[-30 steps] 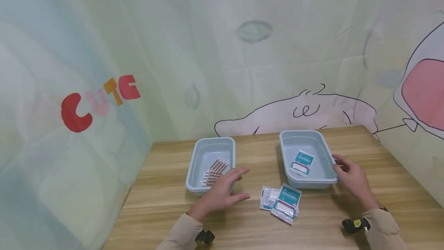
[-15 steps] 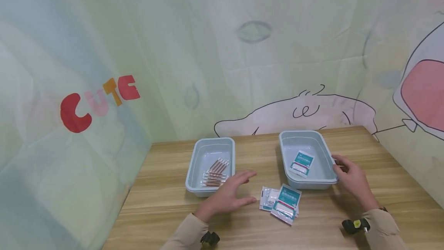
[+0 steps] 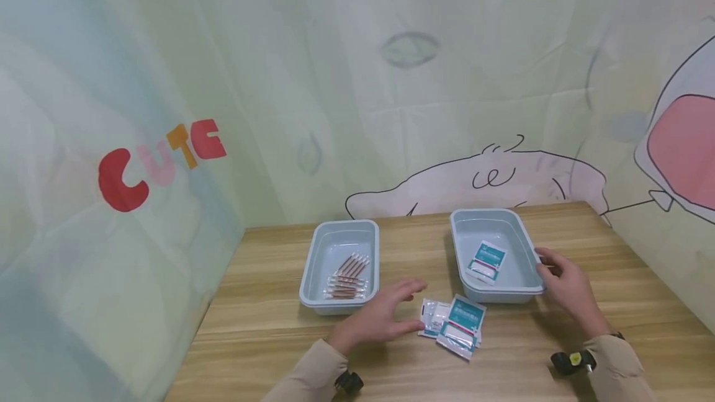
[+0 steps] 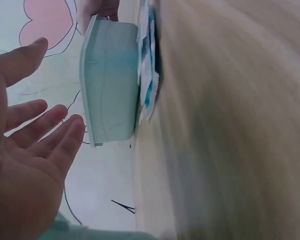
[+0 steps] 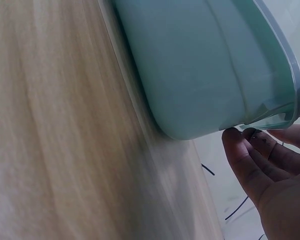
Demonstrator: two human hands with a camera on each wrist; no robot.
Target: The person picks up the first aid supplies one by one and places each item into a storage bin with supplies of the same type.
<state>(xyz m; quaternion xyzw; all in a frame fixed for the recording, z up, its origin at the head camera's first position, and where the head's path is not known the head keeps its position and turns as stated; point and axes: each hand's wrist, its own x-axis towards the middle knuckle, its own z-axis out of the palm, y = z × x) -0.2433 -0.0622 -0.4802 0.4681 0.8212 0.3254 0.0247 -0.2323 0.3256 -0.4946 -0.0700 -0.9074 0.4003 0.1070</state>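
Observation:
My left hand is held over the table with fingers spread and thumb apart, empty. Its fingertips are just left of a small pile of flat foil sachets, the top one teal and white. In the left wrist view the palm and fingers of the left hand are beside the sachets and a pale blue plastic bin. My right hand holds the right rim of that bin; in the right wrist view its fingertips are at the rim. One teal-and-white sachet lies inside the bin.
Left of the pile, a second pale blue bin contains several cotton swabs in clear wrapping. Both bins stand on a wood-grain table. A printed fabric backdrop rises behind the table and at its left side.
My left hand has moved right, away from the swab bin and toward the sachet pile, uncovering the swabs. The right hand and both bins have stayed in place.

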